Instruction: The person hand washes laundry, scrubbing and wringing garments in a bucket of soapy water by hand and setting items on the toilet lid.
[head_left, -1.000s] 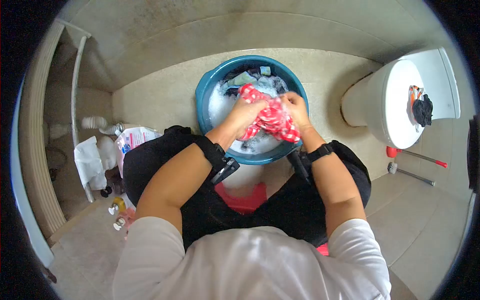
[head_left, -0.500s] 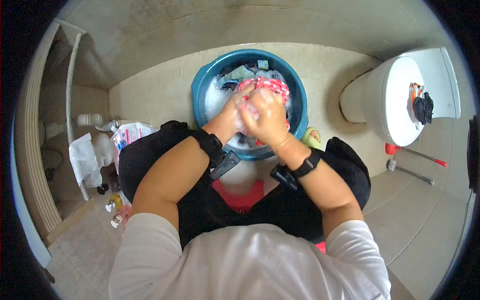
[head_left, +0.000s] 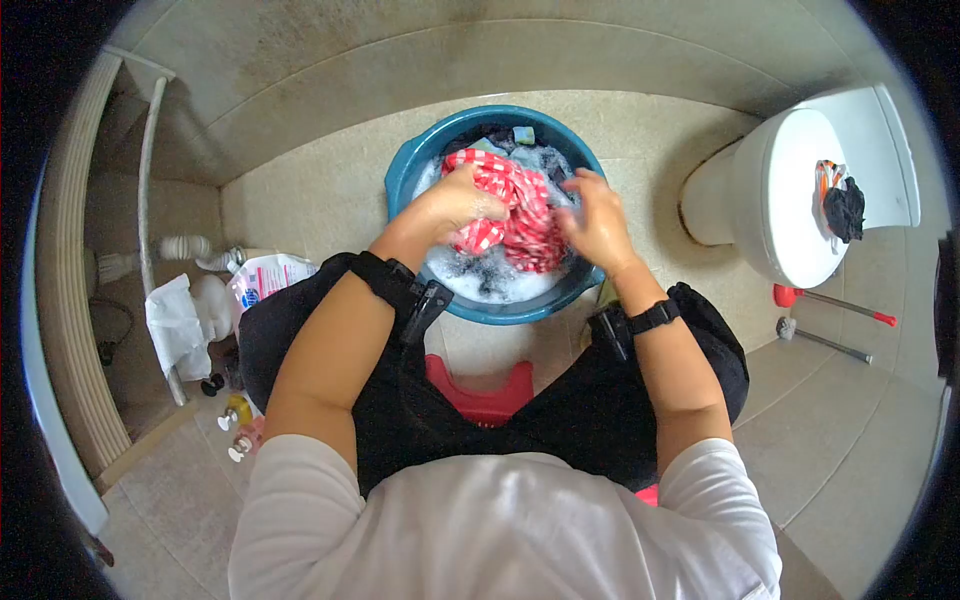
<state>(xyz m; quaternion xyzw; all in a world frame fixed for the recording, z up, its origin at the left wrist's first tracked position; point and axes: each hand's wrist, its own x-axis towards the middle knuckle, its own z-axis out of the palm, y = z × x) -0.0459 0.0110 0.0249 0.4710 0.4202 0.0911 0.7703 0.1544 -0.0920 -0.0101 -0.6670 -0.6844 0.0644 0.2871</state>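
Note:
A blue plastic basin [head_left: 397,190] stands on the floor before me, holding sudsy water and dark wet clothes. Across the suds lies a red-and-white checked cloth [head_left: 530,225], bunched and wet. My left hand [head_left: 463,200] grips the cloth on its left side, the fingers curled into the fabric. Over the right part of the basin, my right hand [head_left: 598,218] is apart from the cloth's bulk with its fingers spread, slightly blurred. A small light-blue piece [head_left: 524,134] shows at the basin's far edge.
A white toilet [head_left: 800,200] stands at the right, with a black crumpled item [head_left: 845,210] on its lid. Red-tipped rods [head_left: 850,308] lie near the right wall. A red stool [head_left: 485,395] is under me. At left are a detergent bag [head_left: 268,278] and pump bottles [head_left: 240,412].
My hands were pressed together around the checked cloth; now they are apart. The right hand has moved right and opened, and the cloth is spread wider over the suds.

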